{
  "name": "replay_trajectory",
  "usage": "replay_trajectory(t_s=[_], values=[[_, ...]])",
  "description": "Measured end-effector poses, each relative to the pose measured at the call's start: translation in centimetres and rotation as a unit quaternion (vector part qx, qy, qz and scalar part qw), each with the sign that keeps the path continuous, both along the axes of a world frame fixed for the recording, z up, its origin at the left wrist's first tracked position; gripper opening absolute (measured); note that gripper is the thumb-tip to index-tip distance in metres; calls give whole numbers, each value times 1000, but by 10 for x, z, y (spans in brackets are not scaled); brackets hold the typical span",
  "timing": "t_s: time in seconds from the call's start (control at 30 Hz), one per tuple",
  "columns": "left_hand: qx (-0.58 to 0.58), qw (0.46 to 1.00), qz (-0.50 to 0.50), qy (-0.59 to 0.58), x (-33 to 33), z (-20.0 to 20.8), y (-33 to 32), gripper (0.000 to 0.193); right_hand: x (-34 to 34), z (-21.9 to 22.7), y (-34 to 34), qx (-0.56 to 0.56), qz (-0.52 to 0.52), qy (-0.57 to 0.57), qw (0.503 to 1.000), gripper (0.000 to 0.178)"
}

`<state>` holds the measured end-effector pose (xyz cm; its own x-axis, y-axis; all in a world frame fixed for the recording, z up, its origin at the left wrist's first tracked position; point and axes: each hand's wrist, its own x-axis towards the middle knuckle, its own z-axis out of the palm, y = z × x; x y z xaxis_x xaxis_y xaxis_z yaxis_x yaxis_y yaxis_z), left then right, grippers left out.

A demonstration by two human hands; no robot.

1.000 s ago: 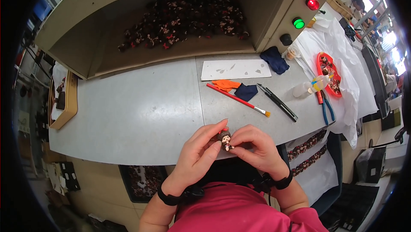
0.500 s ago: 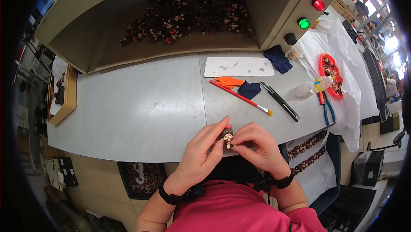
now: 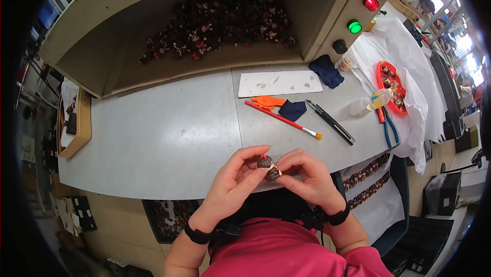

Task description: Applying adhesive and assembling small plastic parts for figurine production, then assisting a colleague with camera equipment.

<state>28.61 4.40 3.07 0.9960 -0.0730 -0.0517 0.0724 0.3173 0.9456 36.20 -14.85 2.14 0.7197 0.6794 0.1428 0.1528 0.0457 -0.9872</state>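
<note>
The left hand (image 3: 232, 180) and the right hand (image 3: 309, 179) hold one brown figurine (image 3: 265, 162) in narrow grip, above the front of the bench (image 3: 163, 139). This piece seems unfinished; whether the heap (image 3: 220, 24) or the rows (image 3: 366, 193) are finished, I cannot tell.

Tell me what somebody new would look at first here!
Probably the heap of small dark figurines inside the beige booth behind the bench. The glowing red light and green light on the booth's right stand out too. Nearest, the left hand and right hand hold one brown figurine at the bench's front edge.
</note>
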Motion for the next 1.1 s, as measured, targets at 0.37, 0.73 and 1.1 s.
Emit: replay_trajectory(t_s=[0.37, 0.73, 1.1], values=[[-4, 1000, 4, 29, 3, 5, 1, 35, -2, 0, 5, 29, -21, 14, 999, 21], [30, 999, 13, 39, 5, 9, -3, 30, -2, -5, -1, 26, -13, 37, 999, 19], [74, 994, 30, 77, 5, 10, -6, 27, -1, -4, 1, 31, -1, 22, 999, 26]])
